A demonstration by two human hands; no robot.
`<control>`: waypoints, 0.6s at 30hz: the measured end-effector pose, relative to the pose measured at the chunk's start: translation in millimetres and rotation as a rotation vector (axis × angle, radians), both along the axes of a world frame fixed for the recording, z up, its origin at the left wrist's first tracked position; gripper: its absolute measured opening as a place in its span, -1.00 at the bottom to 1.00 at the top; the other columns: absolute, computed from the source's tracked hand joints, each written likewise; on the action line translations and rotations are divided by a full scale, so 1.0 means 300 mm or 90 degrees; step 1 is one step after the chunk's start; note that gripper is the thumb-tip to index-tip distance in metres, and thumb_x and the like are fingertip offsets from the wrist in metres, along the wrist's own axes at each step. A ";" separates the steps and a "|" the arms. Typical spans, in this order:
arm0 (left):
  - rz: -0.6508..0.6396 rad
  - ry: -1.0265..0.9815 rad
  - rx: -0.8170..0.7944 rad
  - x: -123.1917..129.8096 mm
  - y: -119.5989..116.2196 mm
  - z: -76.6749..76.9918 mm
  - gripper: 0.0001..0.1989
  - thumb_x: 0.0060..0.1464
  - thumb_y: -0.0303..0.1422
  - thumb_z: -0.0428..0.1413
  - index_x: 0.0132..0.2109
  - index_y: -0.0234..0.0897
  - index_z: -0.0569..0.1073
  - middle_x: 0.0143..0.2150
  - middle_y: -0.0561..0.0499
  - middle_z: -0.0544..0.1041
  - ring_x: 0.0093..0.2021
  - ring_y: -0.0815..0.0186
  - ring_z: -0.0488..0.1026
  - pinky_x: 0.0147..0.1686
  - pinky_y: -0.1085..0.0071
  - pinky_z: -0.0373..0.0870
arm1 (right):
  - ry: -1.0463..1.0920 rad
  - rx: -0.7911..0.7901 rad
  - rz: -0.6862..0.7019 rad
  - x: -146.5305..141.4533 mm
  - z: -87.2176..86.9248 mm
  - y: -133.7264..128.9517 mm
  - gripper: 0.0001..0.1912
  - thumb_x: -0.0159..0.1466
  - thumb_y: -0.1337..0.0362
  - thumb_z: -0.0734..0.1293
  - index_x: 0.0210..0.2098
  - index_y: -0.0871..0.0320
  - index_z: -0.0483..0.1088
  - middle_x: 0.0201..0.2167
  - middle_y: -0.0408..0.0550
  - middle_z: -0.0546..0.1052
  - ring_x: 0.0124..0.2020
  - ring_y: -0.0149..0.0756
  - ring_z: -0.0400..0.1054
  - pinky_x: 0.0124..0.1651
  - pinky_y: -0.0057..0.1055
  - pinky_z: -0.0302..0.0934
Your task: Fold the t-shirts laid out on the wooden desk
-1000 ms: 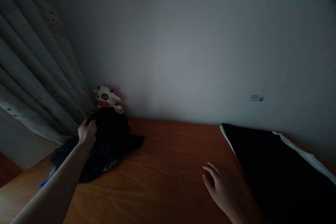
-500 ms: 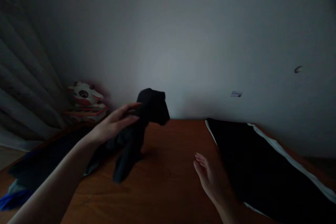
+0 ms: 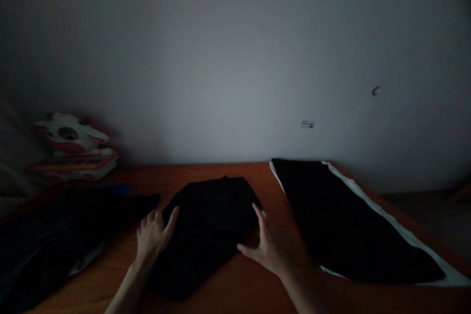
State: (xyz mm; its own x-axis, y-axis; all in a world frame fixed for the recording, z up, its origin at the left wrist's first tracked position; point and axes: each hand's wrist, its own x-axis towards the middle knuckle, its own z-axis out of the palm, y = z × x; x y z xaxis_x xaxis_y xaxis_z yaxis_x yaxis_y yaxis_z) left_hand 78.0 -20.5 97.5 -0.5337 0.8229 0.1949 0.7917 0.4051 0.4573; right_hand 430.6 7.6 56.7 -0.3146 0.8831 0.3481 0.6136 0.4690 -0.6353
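Observation:
A crumpled black garment [image 3: 209, 228] lies on the brown wooden surface [image 3: 235, 294] in front of me. Its exact kind is hard to make out in the dim light. At the garment's left edge rests my left hand [image 3: 152, 235], thumb stretched away from the fingers. My right hand [image 3: 270, 248] is by the opposite edge, thumb and fingers wide apart, the fingertips touching or very near the cloth. Neither hand is closed round the fabric.
To the right a long black cloth [image 3: 353, 225] lies flat over a white one [image 3: 353, 185]. Dark clothes [image 3: 55, 235] are heaped on the left. Behind them stands a cow-shaped toy keyboard [image 3: 73, 147], near the wall [image 3: 228, 59].
My left hand has brought the black garment down onto the surface, nearer the middle, and loosened its hold. My right hand has moved to the garment's right side. The view has turned left.

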 end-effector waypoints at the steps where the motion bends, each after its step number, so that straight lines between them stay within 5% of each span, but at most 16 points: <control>1: -0.016 -0.007 -0.007 -0.005 -0.003 0.009 -0.31 0.10 0.20 -0.14 -0.06 -0.30 0.51 0.07 -0.36 0.50 0.10 -0.27 0.42 0.04 -0.16 0.34 | -0.018 -0.008 0.020 -0.008 0.000 0.002 0.19 0.07 0.01 0.54 0.47 0.01 -0.19 0.40 0.28 0.11 0.40 0.24 0.05 0.31 0.17 0.13; 4: -0.109 -0.086 0.010 0.014 -0.010 0.030 -0.47 0.02 0.23 -0.06 -0.39 -0.16 0.37 -0.34 -0.10 0.52 -0.25 0.00 0.50 -0.19 0.11 0.44 | -0.034 -0.009 0.058 -0.050 -0.009 0.040 0.09 0.16 0.07 0.50 0.46 -0.03 -0.21 0.44 0.24 0.03 0.43 0.18 0.00 0.32 0.12 0.12; 6: -0.157 -0.199 0.036 0.046 -0.018 0.029 -0.52 0.02 0.20 0.02 -0.43 -0.13 0.27 -0.49 0.06 0.41 -0.40 0.17 0.44 -0.33 0.26 0.41 | 0.002 0.025 0.006 -0.089 -0.018 0.090 -0.11 0.29 0.15 0.39 0.44 0.01 -0.16 0.42 0.22 0.08 0.41 0.09 0.06 0.31 0.07 0.16; 10: -0.310 -0.509 0.138 0.112 -0.038 -0.015 -0.71 0.09 -0.12 0.05 -0.07 -0.09 0.32 -0.09 -0.01 0.54 -0.12 0.17 0.54 -0.24 0.30 0.49 | 0.135 0.168 -0.199 -0.150 -0.007 0.167 -0.61 0.39 0.12 0.25 0.14 0.14 0.22 0.12 0.21 0.38 0.18 0.02 0.32 0.15 0.01 0.30; 12: -0.408 -0.599 0.150 0.135 -0.046 -0.040 -0.43 0.01 -0.26 0.06 0.20 0.01 0.17 0.16 -0.08 0.45 0.04 0.13 0.52 -0.16 0.24 0.53 | 0.161 0.189 -0.192 -0.159 0.017 0.152 -0.77 0.43 0.08 0.20 -0.15 0.10 0.33 -0.18 0.06 0.47 -0.08 -0.11 0.42 0.00 -0.13 0.35; 15: -0.473 -0.598 0.124 0.155 -0.049 -0.049 -0.20 -0.04 -0.35 0.14 0.34 0.02 0.06 0.25 -0.15 0.39 0.16 0.09 0.47 0.01 0.18 0.51 | 0.074 0.104 0.005 -0.157 0.053 0.065 -0.70 0.39 -0.01 0.24 -0.30 0.08 0.38 -0.28 -0.03 0.49 -0.18 -0.20 0.42 -0.05 -0.24 0.34; 18: -0.428 -0.541 0.133 0.159 -0.039 -0.035 -0.40 0.03 -0.27 0.17 0.24 -0.10 0.29 0.17 -0.15 0.50 0.17 0.05 0.47 0.11 0.14 0.46 | -0.056 0.029 0.147 -0.162 0.073 -0.025 -0.21 -0.01 -0.28 0.49 0.03 0.12 0.44 0.11 0.13 0.45 0.12 0.06 0.34 0.17 -0.04 0.24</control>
State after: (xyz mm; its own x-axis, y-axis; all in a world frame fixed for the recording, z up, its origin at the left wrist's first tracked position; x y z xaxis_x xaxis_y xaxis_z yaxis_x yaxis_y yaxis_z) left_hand 125.6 -32.2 87.0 -0.0163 0.9891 0.1462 0.2165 -0.1392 0.9663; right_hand 382.1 0.1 78.7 -0.5372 0.7681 0.3485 0.5391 0.6305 -0.5585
